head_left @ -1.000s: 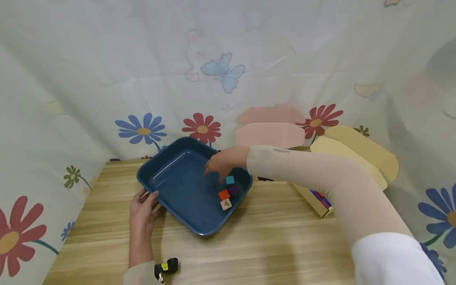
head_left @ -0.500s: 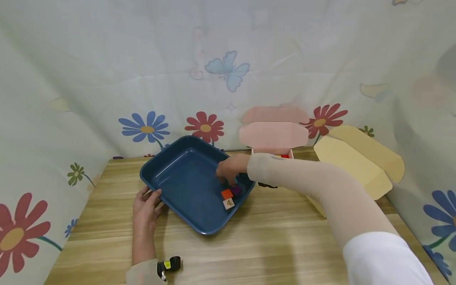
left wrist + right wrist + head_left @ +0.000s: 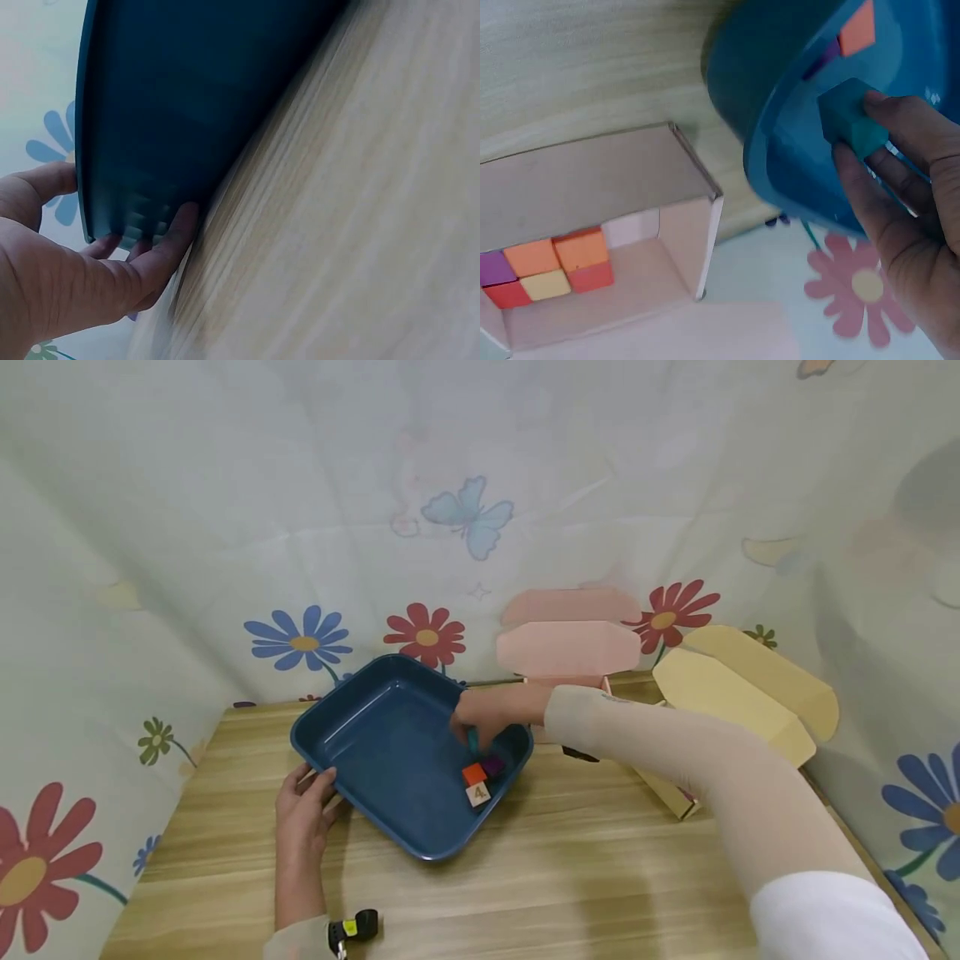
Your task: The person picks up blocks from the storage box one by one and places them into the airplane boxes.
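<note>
A blue tray [image 3: 375, 760] sits on the wooden table, turned cornerwise. My left hand [image 3: 303, 806] grips its left corner; in the left wrist view, fingers [image 3: 184, 225] lie against the tray's outer side and one reaches the rim. Inside the tray, my right hand [image 3: 495, 708] pinches a teal cube [image 3: 847, 116] between thumb and fingers. Close by on the tray floor lie an orange cube [image 3: 474, 774], a purple cube [image 3: 492, 766] and a pale wooden cube [image 3: 477, 793] marked 4. In the head view, the right hand hides part of the teal cube.
Behind the right forearm stands an open pink box [image 3: 592, 169] holding several orange, red, yellow and purple cubes. An open yellow box [image 3: 727, 702] is farther right, partly covered by the right sleeve. A flower-patterned cloth [image 3: 480, 568] hangs behind the table.
My right hand has come down beside the other cubes and taken hold of the teal cube, which earlier lay uncovered. My left hand stays at the tray's corner.
</note>
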The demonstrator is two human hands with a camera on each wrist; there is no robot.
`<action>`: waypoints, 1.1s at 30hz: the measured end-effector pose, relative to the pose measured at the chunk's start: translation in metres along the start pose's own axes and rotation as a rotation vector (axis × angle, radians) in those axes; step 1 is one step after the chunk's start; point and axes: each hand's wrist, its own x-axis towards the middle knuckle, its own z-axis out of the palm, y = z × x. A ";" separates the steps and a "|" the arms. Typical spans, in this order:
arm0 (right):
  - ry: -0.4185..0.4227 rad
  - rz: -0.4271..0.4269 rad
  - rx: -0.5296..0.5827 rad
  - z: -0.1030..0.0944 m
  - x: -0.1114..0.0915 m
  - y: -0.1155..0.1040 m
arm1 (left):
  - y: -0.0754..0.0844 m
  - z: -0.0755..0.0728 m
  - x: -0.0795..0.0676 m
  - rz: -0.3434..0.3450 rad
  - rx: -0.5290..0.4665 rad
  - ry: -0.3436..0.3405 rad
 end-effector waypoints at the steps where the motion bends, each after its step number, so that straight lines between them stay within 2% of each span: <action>1: 0.019 -0.001 0.012 -0.003 -0.005 0.001 | 0.000 0.000 0.000 -0.003 -0.008 0.002; 10: 0.109 0.093 -0.022 -0.020 -0.040 0.015 | 0.001 -0.002 0.001 0.012 -0.013 0.023; 14: 0.134 0.118 -0.028 -0.020 -0.054 0.022 | -0.001 -0.002 0.001 0.010 -0.011 0.043; 22: 0.195 0.098 0.041 -0.016 -0.078 0.033 | -0.001 -0.004 -0.001 -0.001 -0.020 0.016; 27: 0.222 0.096 0.058 -0.013 -0.087 0.039 | -0.001 -0.003 0.000 -0.004 -0.014 0.011; 33: 0.233 0.134 0.079 -0.008 -0.097 0.047 | -0.003 -0.002 0.001 -0.002 -0.004 0.006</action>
